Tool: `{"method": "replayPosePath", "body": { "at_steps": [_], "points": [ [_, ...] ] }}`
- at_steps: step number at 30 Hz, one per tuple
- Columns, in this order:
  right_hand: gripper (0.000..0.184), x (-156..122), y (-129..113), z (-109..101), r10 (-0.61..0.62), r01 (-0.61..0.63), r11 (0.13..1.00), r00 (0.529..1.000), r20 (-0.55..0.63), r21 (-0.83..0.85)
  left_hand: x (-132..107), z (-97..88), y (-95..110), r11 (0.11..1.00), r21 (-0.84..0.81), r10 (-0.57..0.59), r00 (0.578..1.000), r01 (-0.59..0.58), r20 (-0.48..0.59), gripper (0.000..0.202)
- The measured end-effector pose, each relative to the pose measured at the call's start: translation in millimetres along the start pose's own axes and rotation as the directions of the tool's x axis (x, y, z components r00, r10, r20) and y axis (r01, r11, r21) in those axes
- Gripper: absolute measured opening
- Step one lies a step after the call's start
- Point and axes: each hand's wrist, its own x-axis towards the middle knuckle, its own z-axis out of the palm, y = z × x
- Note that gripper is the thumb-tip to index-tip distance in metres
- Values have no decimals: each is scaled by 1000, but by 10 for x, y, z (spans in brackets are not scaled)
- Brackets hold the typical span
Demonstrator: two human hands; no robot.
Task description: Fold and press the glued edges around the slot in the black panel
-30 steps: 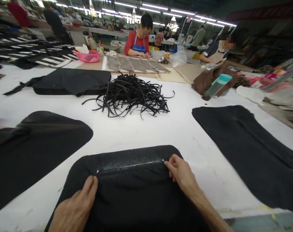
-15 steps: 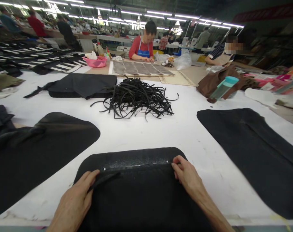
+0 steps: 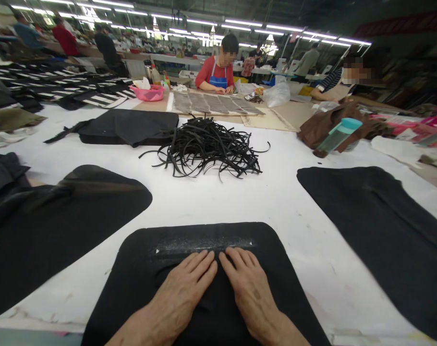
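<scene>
A black fabric panel (image 3: 132, 269) with rounded corners lies in front of me on the white table. Near its far edge runs a shiny strip (image 3: 204, 242), with a small white triangle at each end. Just below this strip, my left hand (image 3: 182, 288) rests flat, fingers stretched out and pressing the black cloth. Beside it my right hand (image 3: 249, 288) lies flat in the same way, its fingertips close to the left ones. Neither hand grips anything. A slight fold shows in the cloth left of my left hand.
Beyond the panel sits a heap of black strips (image 3: 211, 149), with stacked black panels (image 3: 128, 127) beside it. More black pieces lie left (image 3: 106, 197) and right (image 3: 366, 216). A bottle with a turquoise lid (image 3: 335, 139) leans on a brown bag. Across the table a person (image 3: 218, 72) works.
Both hands have moved inward from the ends of the shiny strip to its middle, from pinching the cloth to lying flat on it. The view has shifted slightly.
</scene>
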Motion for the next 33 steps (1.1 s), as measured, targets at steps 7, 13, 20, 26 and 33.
{"method": "replayPosePath", "body": {
  "at_steps": [7,13,20,26,33],
  "points": [
    [43,-54,110,79,-59,60,992,998,14,-114,-144,95,-60,998,23,-67,996,66,56,69],
    [45,-189,315,-1,3,-5,985,1000,-8,-171,-446,40,-168,972,146,-182,983,184,-23,76],
    [28,-306,539,-80,175,-162,948,984,24,-274,-635,-3,-250,959,128,-234,960,254,-156,74],
    [22,-186,352,-385,286,-301,937,952,104,179,-448,-398,-79,938,-22,-347,936,346,-57,73],
    [18,181,-431,-502,18,-516,382,833,552,766,-226,-426,72,918,-190,-330,937,347,118,63]
  ]
}}
